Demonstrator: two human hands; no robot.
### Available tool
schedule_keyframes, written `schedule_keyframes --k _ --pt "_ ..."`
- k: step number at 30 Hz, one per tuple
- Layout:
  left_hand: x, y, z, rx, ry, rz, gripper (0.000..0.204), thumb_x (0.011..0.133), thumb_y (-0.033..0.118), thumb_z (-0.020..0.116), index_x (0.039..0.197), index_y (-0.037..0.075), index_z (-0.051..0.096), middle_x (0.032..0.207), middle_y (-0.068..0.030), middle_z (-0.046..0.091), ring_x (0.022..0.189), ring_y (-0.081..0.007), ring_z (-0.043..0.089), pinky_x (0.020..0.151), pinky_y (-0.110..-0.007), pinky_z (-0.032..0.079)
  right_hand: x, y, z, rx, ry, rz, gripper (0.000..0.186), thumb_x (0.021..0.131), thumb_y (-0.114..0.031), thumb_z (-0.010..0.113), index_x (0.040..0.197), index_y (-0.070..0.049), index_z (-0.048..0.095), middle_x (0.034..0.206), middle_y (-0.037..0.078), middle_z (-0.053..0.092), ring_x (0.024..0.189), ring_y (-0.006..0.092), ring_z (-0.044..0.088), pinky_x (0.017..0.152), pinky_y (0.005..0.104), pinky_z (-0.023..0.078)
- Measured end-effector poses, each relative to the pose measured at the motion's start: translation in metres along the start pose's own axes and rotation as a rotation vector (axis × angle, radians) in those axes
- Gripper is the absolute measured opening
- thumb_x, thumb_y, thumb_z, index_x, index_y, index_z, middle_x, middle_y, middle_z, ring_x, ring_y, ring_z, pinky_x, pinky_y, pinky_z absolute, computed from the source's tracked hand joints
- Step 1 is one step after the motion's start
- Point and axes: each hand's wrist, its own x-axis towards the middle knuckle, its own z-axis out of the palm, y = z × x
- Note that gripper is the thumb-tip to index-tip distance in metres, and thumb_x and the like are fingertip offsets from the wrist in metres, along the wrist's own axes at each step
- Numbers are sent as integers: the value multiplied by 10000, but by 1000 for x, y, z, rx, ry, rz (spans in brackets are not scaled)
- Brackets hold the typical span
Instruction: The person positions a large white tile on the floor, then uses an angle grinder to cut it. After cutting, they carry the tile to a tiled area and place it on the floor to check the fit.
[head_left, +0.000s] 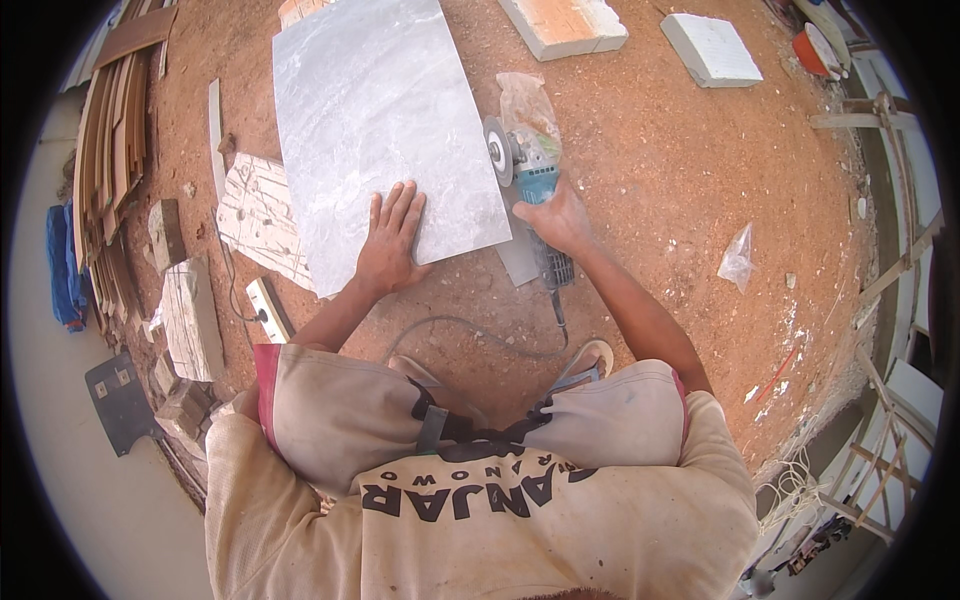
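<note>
A large grey marbled tile [380,110] lies in the middle of the view. My left hand [395,235] rests on its lower part, palm down with the fingers stretched out. My right hand [555,220] grips a teal angle grinder [537,180] beside the tile's right edge; its cutting disc [497,150] is at that edge, and whether they touch I cannot tell. A crumpled plastic bag [525,97] lies behind the grinder. A smaller grey piece [520,262] shows under the tool. The grinder's cord [470,330] curves over the dirt near my sandalled feet.
A power strip [268,308], broken white slab pieces [255,205], stacked planks [115,150] and a blue bundle [67,265] are at left. Pale blocks [710,50] and a red bucket [815,52] are at the back right. Wooden poles [895,255] line the right edge.
</note>
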Motion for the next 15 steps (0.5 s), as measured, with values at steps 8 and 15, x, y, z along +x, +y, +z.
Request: schedule_keyframes --k 8,15 --pt "-1 -2 2 -13 19 10 1249 624 355 924 1601 28 218 1677 -186 180 1575 -344 115 1293 -575 66 5 0 0 -9 -49 9 922 692 -336 774 1394 119 385 1255 351 622 1180 463 635 1002 485 527" --pt "0 -2 1 -5 6 7 1225 645 371 903 1598 20 219 1678 -191 173 1577 -345 103 1292 -574 54 8 -1 0 -23 -65 30 969 695 -346 772 1431 120 346 1271 355 614 1194 462 630 1014 483 523"
